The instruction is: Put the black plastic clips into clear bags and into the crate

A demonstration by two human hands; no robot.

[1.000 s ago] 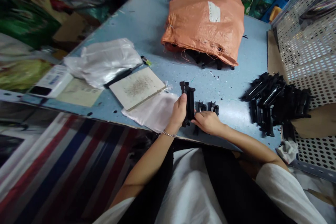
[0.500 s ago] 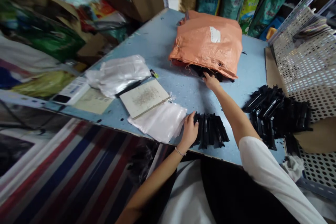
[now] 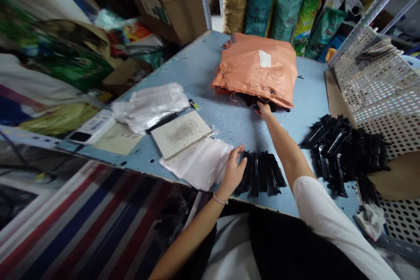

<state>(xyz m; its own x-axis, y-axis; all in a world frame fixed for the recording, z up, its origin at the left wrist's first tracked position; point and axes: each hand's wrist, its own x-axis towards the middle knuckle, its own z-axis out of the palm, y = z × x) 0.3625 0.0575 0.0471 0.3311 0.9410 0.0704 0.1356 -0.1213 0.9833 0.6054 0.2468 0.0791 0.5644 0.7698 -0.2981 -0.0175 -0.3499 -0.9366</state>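
My left hand (image 3: 233,171) is beside a row of black plastic pieces (image 3: 262,173) near the table's front edge, its thumb and fingers apart and nothing held. Farther back, my right hand (image 3: 264,110) is at the mouth of an orange woven sack (image 3: 252,65). Its fingers are closed on a black plastic piece at the opening; the fingertips are partly hidden. More black pieces show in the dark of the sack's mouth. A heap of similar black pieces (image 3: 341,144) lies to the right of my right arm.
Clear plastic bags (image 3: 152,103), a flat pale slab (image 3: 181,134) and white plastic bags (image 3: 200,164) lie on the blue table (image 3: 187,61) at left. A white perforated panel (image 3: 364,92) borders the right side. Filled sacks (image 3: 259,11) stand behind the table.
The head view has tilted upward, so the table sits lower in it. My left hand has opened away from the row of black pieces. My right hand stays at the sack's mouth.
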